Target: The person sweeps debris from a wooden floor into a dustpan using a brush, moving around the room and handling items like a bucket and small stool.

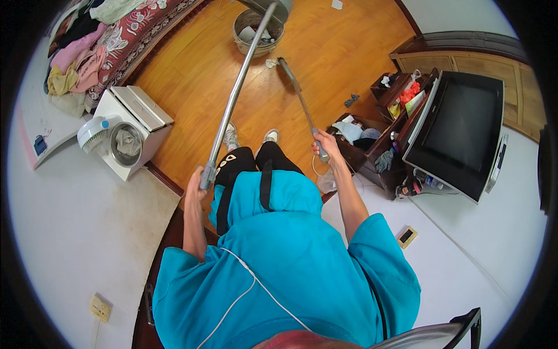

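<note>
My left hand [196, 182] grips the grey handle end of a long metal pole [237, 87]. At the pole's far end a grey dustpan-like head [282, 8] hangs over a bucket [255, 48] with rubbish in it; the top edge of the view cuts this head off. In my right hand [326, 146] is the grey grip of a thin long-handled tool [301, 94]. Its dark far tip is beside a crumpled white scrap [271, 63], near the bucket; I cannot tell whether they touch.
Open drawers [362, 139] stuffed with cloth and bags stand on the right, by a television [457, 118]. A white cabinet [130, 109] with a fan [93, 133] and metal bowl [126, 144] is left. Beyond is a bed [130, 30] with clothes. A grey scrap [351, 100] lies on the floor.
</note>
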The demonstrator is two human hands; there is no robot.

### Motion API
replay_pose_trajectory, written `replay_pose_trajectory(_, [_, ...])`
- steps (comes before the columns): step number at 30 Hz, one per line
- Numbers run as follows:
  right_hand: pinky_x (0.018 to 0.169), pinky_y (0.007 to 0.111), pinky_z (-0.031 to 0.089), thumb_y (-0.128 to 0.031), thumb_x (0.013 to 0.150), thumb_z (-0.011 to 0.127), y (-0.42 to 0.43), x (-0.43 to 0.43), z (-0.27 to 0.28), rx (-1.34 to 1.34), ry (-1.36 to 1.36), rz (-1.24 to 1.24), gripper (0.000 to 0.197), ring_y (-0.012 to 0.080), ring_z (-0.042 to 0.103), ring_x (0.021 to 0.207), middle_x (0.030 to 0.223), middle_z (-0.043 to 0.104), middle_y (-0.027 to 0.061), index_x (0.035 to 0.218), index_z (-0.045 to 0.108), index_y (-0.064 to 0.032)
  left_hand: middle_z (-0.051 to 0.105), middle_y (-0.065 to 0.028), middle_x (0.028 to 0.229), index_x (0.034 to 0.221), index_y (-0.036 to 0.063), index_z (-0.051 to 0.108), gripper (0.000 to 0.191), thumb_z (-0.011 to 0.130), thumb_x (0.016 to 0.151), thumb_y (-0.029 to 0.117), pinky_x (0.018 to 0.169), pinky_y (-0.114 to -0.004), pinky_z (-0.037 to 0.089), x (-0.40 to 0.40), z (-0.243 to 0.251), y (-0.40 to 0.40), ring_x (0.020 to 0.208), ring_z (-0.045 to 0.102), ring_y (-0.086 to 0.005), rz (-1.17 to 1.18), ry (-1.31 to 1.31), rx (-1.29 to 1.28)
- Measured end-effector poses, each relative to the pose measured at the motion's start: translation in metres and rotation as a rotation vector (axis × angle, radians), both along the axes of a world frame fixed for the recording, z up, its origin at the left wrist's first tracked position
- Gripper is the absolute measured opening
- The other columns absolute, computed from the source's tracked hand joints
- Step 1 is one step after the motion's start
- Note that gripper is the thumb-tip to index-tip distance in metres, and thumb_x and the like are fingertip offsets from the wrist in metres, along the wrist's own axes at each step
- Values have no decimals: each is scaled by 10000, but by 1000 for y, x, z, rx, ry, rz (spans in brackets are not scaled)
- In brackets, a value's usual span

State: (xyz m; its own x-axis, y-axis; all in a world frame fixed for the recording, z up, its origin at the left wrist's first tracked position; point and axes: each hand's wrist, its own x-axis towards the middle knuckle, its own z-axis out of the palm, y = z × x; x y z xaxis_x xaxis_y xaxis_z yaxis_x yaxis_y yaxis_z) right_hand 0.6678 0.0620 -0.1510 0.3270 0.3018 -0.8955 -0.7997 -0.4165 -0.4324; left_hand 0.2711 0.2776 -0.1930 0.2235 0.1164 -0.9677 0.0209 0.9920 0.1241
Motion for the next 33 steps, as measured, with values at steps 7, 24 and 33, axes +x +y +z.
replay_pose_trajectory(7, [400, 300, 415, -127, 907, 525, 21, 28, -30, -100, -215, 243, 386, 142, 478, 468, 616, 479, 53, 1266, 429, -22, 503, -57, 596, 840, 50, 475, 123, 581, 799, 98, 460, -282, 438, -52, 78, 52, 522, 518, -141, 153, 97, 660])
replay_pose_trajectory(24, [389, 326, 444, -117, 911, 522, 25, 58, -60, -130, -270, 312, 371, 168, 517, 449, 599, 505, 65, 1261, 479, -3, 558, -213, 576, 981, 30, 460, 320, 648, 755, 158, 497, -483, 443, 145, 166, 63, 568, 586, -407, -1163, 266, 1711])
replay_pose_trajectory(33, [394, 353, 460, -106, 899, 501, 50, 63, -59, -246, -304, 527, 267, 183, 539, 435, 562, 531, 104, 1130, 526, 24, 613, -196, 648, 1022, 63, 482, 355, 662, 755, 213, 542, -479, 470, 211, 60, 108, 616, 614, -383, -1416, 311, 1791])
